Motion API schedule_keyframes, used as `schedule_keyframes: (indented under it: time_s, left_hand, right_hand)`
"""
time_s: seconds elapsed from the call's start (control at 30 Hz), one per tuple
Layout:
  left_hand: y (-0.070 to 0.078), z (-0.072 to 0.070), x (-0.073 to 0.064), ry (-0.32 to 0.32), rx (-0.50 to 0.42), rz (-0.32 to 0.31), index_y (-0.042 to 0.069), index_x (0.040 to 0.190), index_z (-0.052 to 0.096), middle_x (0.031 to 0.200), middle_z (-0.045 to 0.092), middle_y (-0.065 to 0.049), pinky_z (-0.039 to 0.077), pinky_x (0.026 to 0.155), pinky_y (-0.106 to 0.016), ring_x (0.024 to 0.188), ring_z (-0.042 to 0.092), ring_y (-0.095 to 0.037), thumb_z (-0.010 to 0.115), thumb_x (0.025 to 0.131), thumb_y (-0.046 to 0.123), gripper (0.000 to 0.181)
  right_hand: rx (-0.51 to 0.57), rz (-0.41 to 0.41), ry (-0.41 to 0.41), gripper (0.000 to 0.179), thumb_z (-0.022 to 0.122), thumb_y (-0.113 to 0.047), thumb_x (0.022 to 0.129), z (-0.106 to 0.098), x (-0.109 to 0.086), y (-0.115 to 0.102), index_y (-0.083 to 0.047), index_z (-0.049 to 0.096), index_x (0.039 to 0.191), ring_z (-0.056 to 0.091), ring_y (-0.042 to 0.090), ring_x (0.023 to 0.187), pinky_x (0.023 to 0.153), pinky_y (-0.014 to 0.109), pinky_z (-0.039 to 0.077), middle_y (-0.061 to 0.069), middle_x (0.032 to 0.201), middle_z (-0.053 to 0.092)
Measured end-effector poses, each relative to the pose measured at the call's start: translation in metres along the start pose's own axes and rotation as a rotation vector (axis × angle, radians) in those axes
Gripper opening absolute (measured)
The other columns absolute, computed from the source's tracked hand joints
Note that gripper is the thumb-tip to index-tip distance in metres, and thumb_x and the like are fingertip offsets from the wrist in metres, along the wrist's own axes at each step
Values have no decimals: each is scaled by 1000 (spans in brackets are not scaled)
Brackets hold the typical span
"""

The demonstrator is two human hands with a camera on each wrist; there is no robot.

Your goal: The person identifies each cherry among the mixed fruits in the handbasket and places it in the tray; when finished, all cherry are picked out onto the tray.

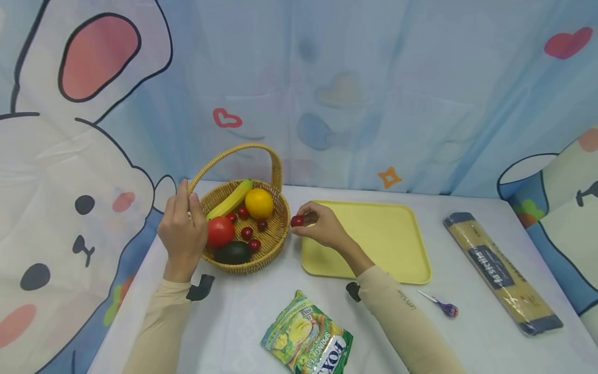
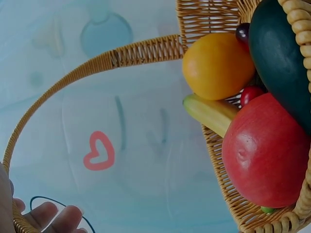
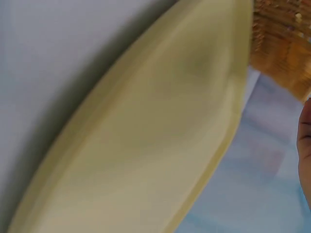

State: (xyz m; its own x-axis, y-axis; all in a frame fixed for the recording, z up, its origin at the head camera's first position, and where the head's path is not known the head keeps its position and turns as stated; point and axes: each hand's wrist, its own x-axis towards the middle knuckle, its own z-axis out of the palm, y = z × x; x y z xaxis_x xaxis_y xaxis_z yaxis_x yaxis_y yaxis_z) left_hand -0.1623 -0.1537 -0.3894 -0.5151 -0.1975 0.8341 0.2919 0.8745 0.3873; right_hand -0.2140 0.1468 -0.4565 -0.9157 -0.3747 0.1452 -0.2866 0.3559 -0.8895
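Left: my left hand [image 1: 182, 228] grips the handle [image 1: 224, 154], fingers curled round it | Right: my right hand [image 1: 323, 226] pinches one cherry [image 1: 296, 221], fingers drawn narrow | Cherry: just beside the right rim of the basket [image 1: 269, 249], left of the yellow tray [image 1: 383, 236] | Basket: more cherries [image 1: 246, 233], tomato [image 1: 220, 231] left, banana [image 1: 230, 200] far (orange [image 1: 259, 203] beside it), avocado [image 1: 233, 253] near

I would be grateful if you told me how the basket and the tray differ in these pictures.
The basket is woven and rounded, while the tray is smooth and rectangular with rounded corners. The basket has a tall arched handle, while the tray shows none. The left hand grips the basket's handle, while neither of the hands grips the tray. Both are yellowish and rest on the white table.
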Motion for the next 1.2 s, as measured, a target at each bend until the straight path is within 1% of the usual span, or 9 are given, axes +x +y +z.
schedule_keyframes:
  time_s: [0.17,0.33,0.5,0.7,0.83,0.93,1.0,1.1,1.2]
  left_hand:
    - [-1,-1,1,3,-1,-3,-5,130,60,92,67,-28,53,55,-49,69,63,-41,52,101,16,36]
    - [-2,-1,1,2,3,-2,-5,130,60,91,67,-28,52,54,-50,68,62,-41,53,101,16,36]
    - [-2,-1,0,-3,5,2,-5,130,60,91,67,-28,52,55,-49,69,63,-40,53,101,16,36]
    - [-1,-1,0,-1,5,7,-5,130,60,92,67,-28,52,55,-49,69,63,-40,53,101,15,36]
    - [-1,0,0,-7,16,11,-5,130,60,90,67,-28,52,54,-48,67,62,-39,53,101,16,36]
    - [-1,0,-1,-14,22,10,-5,130,60,89,66,-27,52,53,-47,66,62,-39,53,102,16,36]
    - [-1,0,-1,-14,20,6,-4,130,60,89,66,-27,53,54,-48,66,62,-39,53,101,16,36]
    - [0,-1,0,-8,13,-3,-4,130,60,91,67,-28,53,55,-49,68,63,-40,54,101,16,36]
    - [1,-1,0,-4,9,-3,-5,130,60,90,66,-28,53,55,-49,67,62,-40,54,101,15,35]
  right_hand:
    - [4,80,57,32,83,-11,79,-21,-13,25,-2,62,102,71,24,93,75,27,55,14,102,69]
    - [-103,114,110,31,81,-15,83,-30,-21,46,-3,67,108,70,26,96,80,33,57,13,103,72]
    - [-216,145,114,30,80,-16,84,-32,-27,62,-1,69,107,68,29,97,83,41,55,14,102,73]
    - [-297,163,114,31,82,-16,81,-35,-28,71,-1,68,104,67,32,99,87,46,53,16,103,72]
    - [-334,168,110,33,82,-16,81,-34,-28,68,0,66,106,65,34,103,89,47,53,17,107,71]
    - [-323,144,126,37,80,-18,83,-32,-27,59,1,66,112,63,35,109,91,49,52,18,114,69]
    - [-280,109,146,41,79,-20,85,-27,-23,50,1,66,117,62,35,112,92,50,52,17,118,67]
    - [-161,68,170,42,78,-22,87,-16,-15,30,-2,67,121,63,32,111,92,47,53,15,122,67]
    - [-28,2,156,39,77,-18,87,-1,-5,6,1,67,120,67,33,107,91,43,55,19,121,67]
